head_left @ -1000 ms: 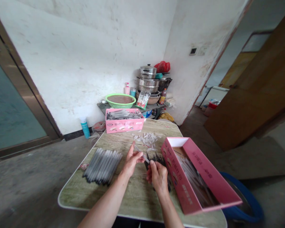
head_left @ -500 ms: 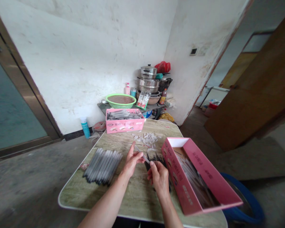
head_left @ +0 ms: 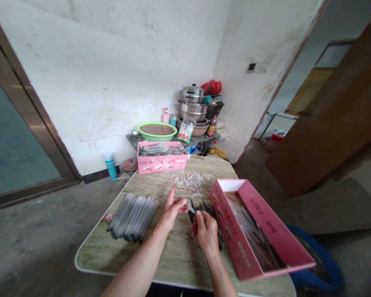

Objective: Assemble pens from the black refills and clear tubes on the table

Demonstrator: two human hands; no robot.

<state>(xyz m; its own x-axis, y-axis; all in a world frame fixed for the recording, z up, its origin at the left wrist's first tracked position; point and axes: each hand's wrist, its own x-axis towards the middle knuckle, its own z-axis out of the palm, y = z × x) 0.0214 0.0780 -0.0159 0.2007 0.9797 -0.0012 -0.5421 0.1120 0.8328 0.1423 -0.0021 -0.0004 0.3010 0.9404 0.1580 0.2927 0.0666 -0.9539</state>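
A thin translucent tube point(head_left: 185, 201) runs between my two hands above the middle of the table. My left hand point(head_left: 172, 209) has its fingers closed round the tube's upper part. The lower end is pinched by the thumb and fingers of my right hand point(head_left: 206, 229). Beneath and beside my right hand lies a heap of thin black pieces point(head_left: 204, 206), partly hidden by it. Several grey tubes with dark ends point(head_left: 132, 216) lie side by side left of my left hand. Small white pieces point(head_left: 191, 181) are scattered beyond the hands.
An open pink box point(head_left: 231, 235) with clear tubes inside stands at the table's right. Another pink box point(head_left: 162, 164), full of grey tubes, sits at the far edge. Behind it are a green basin point(head_left: 157, 138) and stacked pots point(head_left: 193, 109). A blue ring-shaped rim point(head_left: 330, 268) shows at right.
My right hand has shifted very slightly to the left and down at the tube's lower end. My left hand remains in place on the tube.
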